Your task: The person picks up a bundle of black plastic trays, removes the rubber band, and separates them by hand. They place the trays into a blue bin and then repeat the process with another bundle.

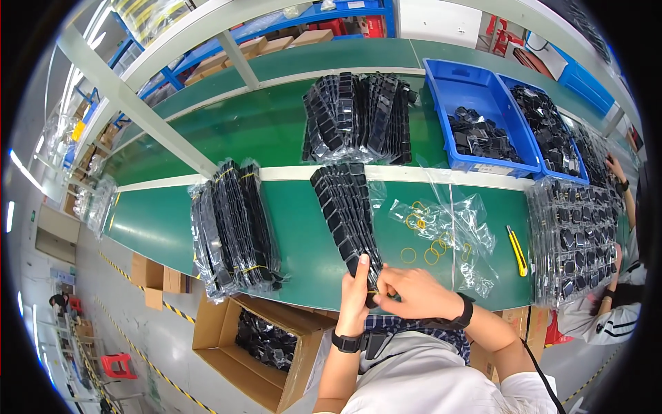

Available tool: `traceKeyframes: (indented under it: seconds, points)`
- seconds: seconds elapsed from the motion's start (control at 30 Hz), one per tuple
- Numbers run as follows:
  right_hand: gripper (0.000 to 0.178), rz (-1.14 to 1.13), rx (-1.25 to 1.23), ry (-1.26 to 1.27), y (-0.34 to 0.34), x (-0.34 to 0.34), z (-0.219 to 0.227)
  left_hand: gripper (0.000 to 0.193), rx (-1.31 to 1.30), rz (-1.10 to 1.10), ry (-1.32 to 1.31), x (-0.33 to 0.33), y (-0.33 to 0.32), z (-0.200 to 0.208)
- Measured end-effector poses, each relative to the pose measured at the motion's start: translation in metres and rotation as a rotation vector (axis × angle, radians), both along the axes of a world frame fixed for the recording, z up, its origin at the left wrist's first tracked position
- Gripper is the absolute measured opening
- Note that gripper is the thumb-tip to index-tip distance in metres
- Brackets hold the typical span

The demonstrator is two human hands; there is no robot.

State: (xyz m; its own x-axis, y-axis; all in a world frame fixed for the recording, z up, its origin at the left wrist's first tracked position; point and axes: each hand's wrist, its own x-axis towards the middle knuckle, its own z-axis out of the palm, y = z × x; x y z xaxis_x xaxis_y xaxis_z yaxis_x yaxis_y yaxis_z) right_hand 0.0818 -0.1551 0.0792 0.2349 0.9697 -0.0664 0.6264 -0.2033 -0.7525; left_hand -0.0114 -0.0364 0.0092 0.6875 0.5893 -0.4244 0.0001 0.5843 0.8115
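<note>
Black squares run in long rows along the strip bundle (pixel 343 210) that we have before us, which fans out over the green bench (pixel 296 214) from its near end at the front edge up to the pale rail (pixel 403 175). Our left hand (pixel 355 293) is wrapped around that near end, thumb laid lengthwise on top. Our right hand (pixel 412 291) is beside it, almost touching, with its fingers curled in against the same end; a bit of yellow shows there, perhaps a rubber band, but the fingers cover too much for us to tell exactly what they pinch. Each of our wrists wears a dark band.

To the left of the bundle, well apart from it, we have a banded stack (pixel 234 231) of similar black strips in clear wrapping. Just to the right lie loose yellow rubber bands (pixel 431 257) among crumpled clear bags (pixel 476 238), and beyond them a yellow cutter (pixel 516 250). Behind the rail we see another pile of strips (pixel 355 117), then two blue bins (pixel 438 114) side by side, holding loose black pieces. A tall layered stack (pixel 572 238) of wrapped black pieces fills the bench's right end, near a co-worker's hand (pixel 613 167). Below the bench, on our left, an uncovered cardboard box (pixel 219 345) holds more dark, shiny pieces.
</note>
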Motion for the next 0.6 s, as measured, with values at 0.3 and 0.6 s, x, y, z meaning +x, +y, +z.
traceKeyframes:
  seconds: [0.3,0.6]
  points:
    - [0.019,-0.074,0.295,-0.435,-0.008,-0.031,-0.018,0.05,-0.152,0.022,0.008,-0.003,0.007,0.014]
    - [0.022,-0.217,0.531,-0.586,-0.015,-0.042,-0.054,0.055,-0.257,0.109,-0.011,0.002,0.004,0.018]
